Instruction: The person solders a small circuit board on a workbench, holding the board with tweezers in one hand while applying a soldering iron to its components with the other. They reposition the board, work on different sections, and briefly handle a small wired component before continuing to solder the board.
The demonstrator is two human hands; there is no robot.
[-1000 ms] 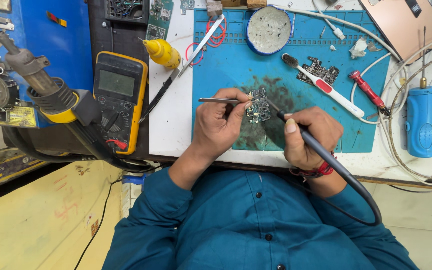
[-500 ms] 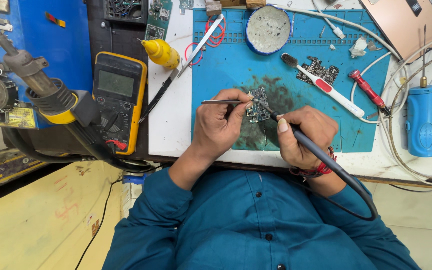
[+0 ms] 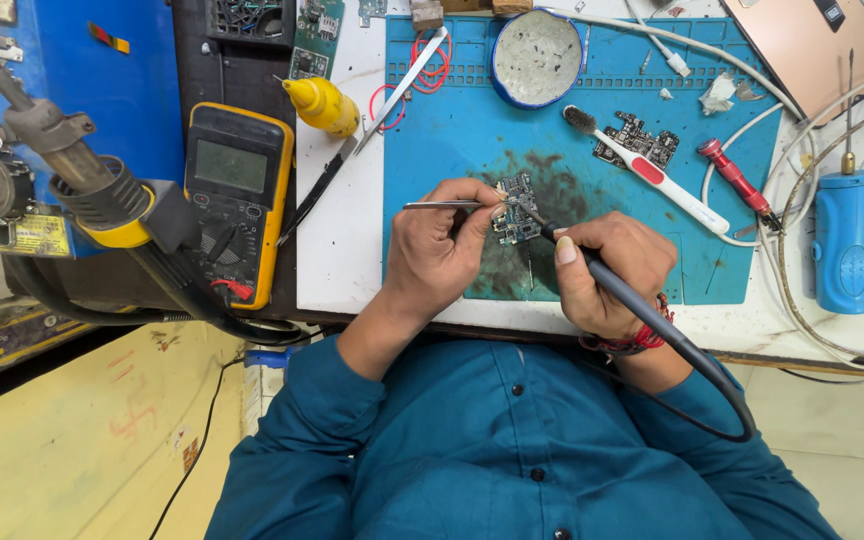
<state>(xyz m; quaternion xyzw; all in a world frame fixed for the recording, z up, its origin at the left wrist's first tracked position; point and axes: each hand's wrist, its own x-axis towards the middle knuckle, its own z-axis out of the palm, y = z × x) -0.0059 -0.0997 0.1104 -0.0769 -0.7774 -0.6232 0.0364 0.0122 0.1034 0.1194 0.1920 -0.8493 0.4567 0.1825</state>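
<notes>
Left hand [image 3: 442, 250] is clamping tweezers [image 3: 442, 205] | right hand [image 3: 602, 270] is gripping soldering iron [image 3: 642, 310] | both are meeting at circuit board [image 3: 515, 210] on blue mat [image 3: 452, 120].

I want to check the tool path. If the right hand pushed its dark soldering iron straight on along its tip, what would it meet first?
Most likely the small dark circuit board on the blue work mat; the soldering iron in the right hand already points at it, though contact is unclear.

Teal button-up shirt w/ dark buttons, long sleeves pushed up, red thread band on right wrist [image 3: 624, 342]
</notes>
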